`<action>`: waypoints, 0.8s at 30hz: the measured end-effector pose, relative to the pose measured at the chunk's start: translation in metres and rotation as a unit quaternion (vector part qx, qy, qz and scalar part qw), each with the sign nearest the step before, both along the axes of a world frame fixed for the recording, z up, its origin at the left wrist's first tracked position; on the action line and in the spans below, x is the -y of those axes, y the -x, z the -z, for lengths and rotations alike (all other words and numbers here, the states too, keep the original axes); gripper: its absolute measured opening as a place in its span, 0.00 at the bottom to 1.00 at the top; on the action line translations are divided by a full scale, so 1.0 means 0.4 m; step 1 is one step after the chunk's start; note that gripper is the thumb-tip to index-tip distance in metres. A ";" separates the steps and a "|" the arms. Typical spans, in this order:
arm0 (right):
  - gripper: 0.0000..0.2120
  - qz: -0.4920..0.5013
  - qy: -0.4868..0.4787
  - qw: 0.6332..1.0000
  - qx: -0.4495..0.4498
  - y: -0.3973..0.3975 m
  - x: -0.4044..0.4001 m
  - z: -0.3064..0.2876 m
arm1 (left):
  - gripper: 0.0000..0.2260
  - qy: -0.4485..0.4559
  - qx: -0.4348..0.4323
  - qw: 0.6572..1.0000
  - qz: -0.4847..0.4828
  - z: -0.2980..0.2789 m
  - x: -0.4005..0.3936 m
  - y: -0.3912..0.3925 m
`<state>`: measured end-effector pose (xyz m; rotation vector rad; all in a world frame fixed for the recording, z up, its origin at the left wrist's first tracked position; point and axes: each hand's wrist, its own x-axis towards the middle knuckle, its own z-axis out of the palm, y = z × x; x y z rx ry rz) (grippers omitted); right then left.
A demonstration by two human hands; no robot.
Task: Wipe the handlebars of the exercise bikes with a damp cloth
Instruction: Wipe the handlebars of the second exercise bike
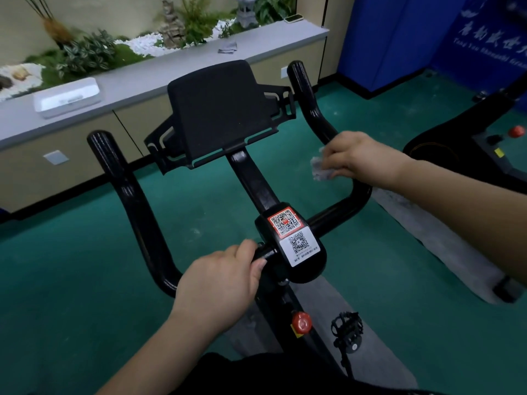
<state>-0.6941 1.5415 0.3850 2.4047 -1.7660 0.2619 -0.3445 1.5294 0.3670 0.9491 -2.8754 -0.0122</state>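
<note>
An exercise bike stands right in front of me with black curved handlebars (134,195) and a black tablet holder (219,109) at the centre. My right hand (362,158) presses a small pale cloth (320,166) against the right handlebar arm, just above its bend. My left hand (225,280) grips the low crossbar to the left of the stem block, which carries two QR-code stickers (293,238). The left handlebar arm is free.
A second bike (467,143) stands at the right on a grey mat. A long grey counter (159,78) with a white box, a folded cloth and plants runs along the back. A red knob (301,322) and a pedal (346,327) sit below. Green floor all round.
</note>
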 end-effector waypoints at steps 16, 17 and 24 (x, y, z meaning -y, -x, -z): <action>0.12 0.151 0.029 0.980 0.127 -0.010 -0.063 0.010 | 0.14 0.003 0.004 1.000 -0.013 -0.004 -0.003 0.000; 0.11 0.170 0.040 0.973 0.150 -0.019 -0.082 0.013 | 0.15 -0.001 0.004 1.000 -0.014 -0.004 -0.004 0.000; 0.12 0.300 0.128 0.921 0.214 -0.137 -0.177 0.073 | 0.15 0.003 0.010 1.000 -0.011 -0.002 -0.006 -0.001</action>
